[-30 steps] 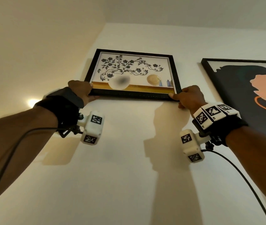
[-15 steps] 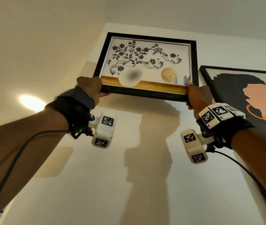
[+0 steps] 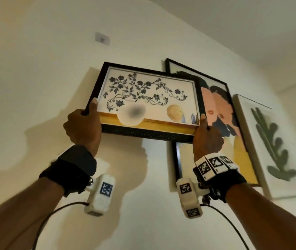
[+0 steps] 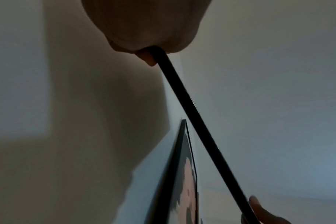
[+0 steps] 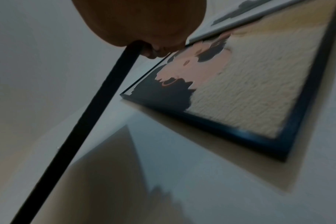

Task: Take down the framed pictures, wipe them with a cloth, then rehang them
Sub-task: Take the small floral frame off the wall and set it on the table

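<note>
A black-framed picture of dark flowers over a white vase [image 3: 147, 100] is held off the wall, tilted, overlapping the neighbouring print. My left hand [image 3: 84, 126] grips its lower left corner, thumb on the front. My right hand [image 3: 206, 136] grips the lower right corner the same way. In the left wrist view the frame's black edge [image 4: 197, 122] runs from my left hand [image 4: 148, 39] down to my right hand's fingers [image 4: 259, 212]. The right wrist view shows the same edge [image 5: 82, 119] leaving my right hand [image 5: 144, 27].
A larger black-framed print with pink and black shapes [image 3: 223, 112] hangs on the wall to the right, also seen as the black-framed print [image 5: 240, 91]. Further right hangs a light-framed green plant print [image 3: 270, 147]. A small wall hook plate [image 3: 102, 38] sits above left on the bare white wall.
Both hands have lifted the flower picture off the wall and brought it down and to the right, in front of the neighbouring print. The hook it hung on now shows.
</note>
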